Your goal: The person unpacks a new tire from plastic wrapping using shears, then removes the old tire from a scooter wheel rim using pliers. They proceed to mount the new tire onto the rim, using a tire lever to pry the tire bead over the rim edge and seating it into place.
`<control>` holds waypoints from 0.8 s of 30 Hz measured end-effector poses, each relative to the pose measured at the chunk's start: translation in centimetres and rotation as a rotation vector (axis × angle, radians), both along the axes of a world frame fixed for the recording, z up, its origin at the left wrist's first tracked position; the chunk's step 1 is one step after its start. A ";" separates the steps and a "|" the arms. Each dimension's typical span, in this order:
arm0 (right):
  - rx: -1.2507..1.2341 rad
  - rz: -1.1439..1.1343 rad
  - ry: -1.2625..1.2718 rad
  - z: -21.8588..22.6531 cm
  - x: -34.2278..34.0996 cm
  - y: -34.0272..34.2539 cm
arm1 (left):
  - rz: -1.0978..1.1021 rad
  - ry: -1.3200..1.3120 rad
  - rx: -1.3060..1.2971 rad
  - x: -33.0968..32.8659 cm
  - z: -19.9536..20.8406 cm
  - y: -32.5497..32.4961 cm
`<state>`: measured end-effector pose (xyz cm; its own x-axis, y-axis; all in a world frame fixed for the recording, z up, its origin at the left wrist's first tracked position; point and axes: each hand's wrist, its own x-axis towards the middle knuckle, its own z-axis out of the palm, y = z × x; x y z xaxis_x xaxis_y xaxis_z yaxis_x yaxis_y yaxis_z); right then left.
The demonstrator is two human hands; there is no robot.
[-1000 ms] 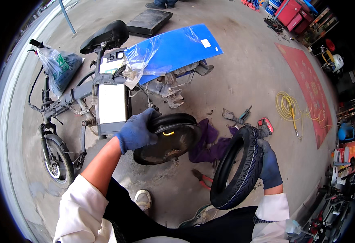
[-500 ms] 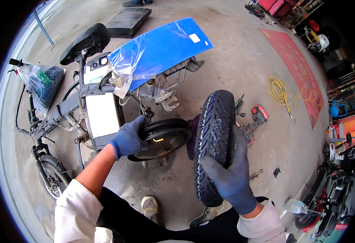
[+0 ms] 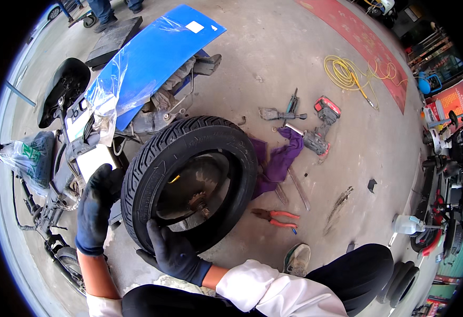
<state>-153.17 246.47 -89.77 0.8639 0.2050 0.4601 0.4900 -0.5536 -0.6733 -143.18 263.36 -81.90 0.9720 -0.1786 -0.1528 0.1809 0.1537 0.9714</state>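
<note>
A black treaded tyre (image 3: 139,171) stands tilted in front of me. Through its opening I see a dark wheel (image 3: 202,171) with a small toothed sprocket and an axle. My right hand (image 3: 177,257), in a dark blue glove, grips the tyre's lower edge, its thumb at the inner rim and fingers underneath. Against the outer tread on the left rests my gloved left hand (image 3: 95,214), its fingers bent round toward the tyre and partly hidden. Whether the tyre touches the wheel behind it, I cannot tell.
A partly dismantled bike (image 3: 65,182) lies at left under a blue sheet (image 3: 157,58). Right of the tyre are a purple cloth (image 3: 285,158), red-handled pliers (image 3: 276,216) and a cordless power tool (image 3: 318,132). A yellow hose (image 3: 342,74) lies coiled farther off. Another person's legs (image 3: 103,10) show at the back.
The tyre has swung left and turned, so its opening now faces me in front of the wheel. My right hand moved left with it; my left hand shifted from the wheel to the tyre's side.
</note>
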 end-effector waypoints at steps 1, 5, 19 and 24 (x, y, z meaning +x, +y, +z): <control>-0.007 0.022 -0.029 -0.6 0.0 -0.2 | -0.143 -0.104 0.083 -0.4 0.7 -1.5; 0.000 0.203 -0.037 0.4 0.9 -3.5 | -0.036 -0.004 0.326 -2.0 0.1 -4.5; 0.995 0.184 1.213 -7.1 17.7 -22.7 | 0.073 -0.140 0.505 -7.2 -3.3 -0.8; 0.930 0.151 1.192 -6.4 16.8 -19.0 | 0.115 -0.061 0.389 -8.8 -5.3 0.8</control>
